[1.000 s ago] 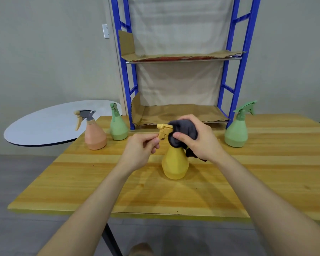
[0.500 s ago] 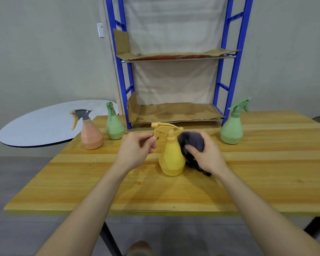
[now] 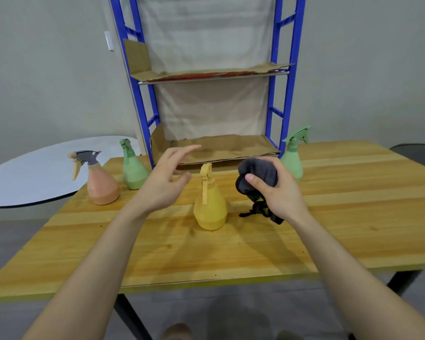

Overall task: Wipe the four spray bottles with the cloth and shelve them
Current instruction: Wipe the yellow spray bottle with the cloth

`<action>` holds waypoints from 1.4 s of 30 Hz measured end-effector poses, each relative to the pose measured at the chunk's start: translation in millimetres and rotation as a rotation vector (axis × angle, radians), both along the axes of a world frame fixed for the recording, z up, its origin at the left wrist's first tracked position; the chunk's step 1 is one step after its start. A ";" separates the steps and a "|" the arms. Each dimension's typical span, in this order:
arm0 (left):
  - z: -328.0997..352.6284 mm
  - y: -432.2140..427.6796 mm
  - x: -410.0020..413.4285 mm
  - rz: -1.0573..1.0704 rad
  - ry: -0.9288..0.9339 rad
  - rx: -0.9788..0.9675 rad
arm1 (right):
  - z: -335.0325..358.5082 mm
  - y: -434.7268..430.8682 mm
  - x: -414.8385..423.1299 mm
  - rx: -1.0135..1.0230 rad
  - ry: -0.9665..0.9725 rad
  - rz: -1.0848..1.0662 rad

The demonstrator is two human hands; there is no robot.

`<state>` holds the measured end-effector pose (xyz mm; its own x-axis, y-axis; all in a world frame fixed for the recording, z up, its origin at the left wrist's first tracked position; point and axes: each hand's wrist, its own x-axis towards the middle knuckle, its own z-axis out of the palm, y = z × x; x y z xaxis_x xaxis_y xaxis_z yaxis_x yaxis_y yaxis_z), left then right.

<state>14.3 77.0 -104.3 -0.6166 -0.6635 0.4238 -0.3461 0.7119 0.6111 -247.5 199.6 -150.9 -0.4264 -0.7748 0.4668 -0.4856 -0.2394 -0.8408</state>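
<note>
From the head view, your left hand [image 3: 166, 182] hangs above the bench [image 3: 353, 192] with its fingers spread and nearly straight, gripping nothing. It is just to the left of the yellow spray bottle [image 3: 210, 207] and apart from it. Your right hand [image 3: 277, 192] is clamped round the dark cloth [image 3: 258, 171], with the thumb pressed across the front of the bundle. A loose tail of the fabric hangs below the palm towards the wood, and a small yellow-green patch shows in it. This hand sits just to the right of the yellow bottle, and you can see a gap between the cloth and the bottle's neck. The yellow bottle stands upright on the bench between your two hands, its trigger head turned towards you. Further left, near the bench's back corner, the orange spray bottle [image 3: 102, 186] with a grey head stands upright, and a green spray bottle [image 3: 133, 171] stands just beside it. A second green spray bottle [image 3: 292, 160] stands behind your right hand, next to the right upright of the blue shelf rack [image 3: 277, 94]. The rack rises at the back of the bench, and cardboard lines its lower shelf [image 3: 221, 148] and its upper shelf [image 3: 206, 73]. A round grey top [image 3: 35, 173] lies off to the left, beyond the bench edge.
</note>
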 end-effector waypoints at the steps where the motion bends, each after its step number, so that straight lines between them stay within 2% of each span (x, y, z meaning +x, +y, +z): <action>1: 3.3 -5.6 -2.4 -0.060 -0.100 -0.033 | 2.0 1.1 1.9 0.004 0.001 0.006; 3: 9.9 -11.8 -7.0 -0.120 -0.217 -0.080 | 5.5 3.6 5.0 0.002 -0.002 0.018; 4: 10.0 -15.3 -8.5 -0.104 -0.212 -0.084 | 7.5 5.6 6.9 -0.008 -0.004 0.018; 8: 4.7 -19.7 -7.9 -0.015 -0.074 0.006 | 19.7 12.3 11.8 -0.111 -0.018 -0.029; 11: -7.2 -20.1 -3.3 0.023 -0.004 0.031 | 29.9 9.0 17.7 -0.194 0.050 -0.068; 14: -14.5 -16.9 -4.8 0.065 0.079 0.044 | 42.9 -5.4 30.7 -0.240 0.212 -0.083; 18: -17.1 -16.0 -10.5 0.036 0.109 0.071 | 40.5 -42.9 49.3 -0.135 0.571 0.100; 19: -17.9 -17.7 -10.3 0.038 0.117 0.082 | 35.6 -48.9 50.7 -0.124 0.592 0.114; 26: -19.4 -17.5 -13.6 0.017 0.144 0.117 | 2.5 -38.9 42.2 -0.201 0.034 0.061; 30: -21.0 -16.7 -13.3 0.044 0.128 0.107 | -19.1 -26.1 42.3 -0.194 -0.086 0.029; 33: -23.3 -13.6 -17.5 0.022 0.136 0.114 | -18.0 -32.0 47.3 -0.178 0.027 0.042; 35: -25.3 -12.7 -16.4 0.019 0.140 0.143 | -25.3 -36.3 36.3 -0.030 0.125 0.018; 38: -28.6 -11.2 -14.6 0.073 0.148 0.132 | -39.2 -23.6 2.9 0.243 0.380 -0.115; 42: -29.4 -12.5 -32.2 0.209 0.170 0.077 | -45.4 5.3 -34.9 0.224 0.639 -0.330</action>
<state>-18.0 64.5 -133.7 -0.3872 -0.8033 0.4526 -0.3687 0.5848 0.7225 -282.4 204.9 -196.3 -0.3514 -0.7594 0.5476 -0.9123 0.1464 -0.3825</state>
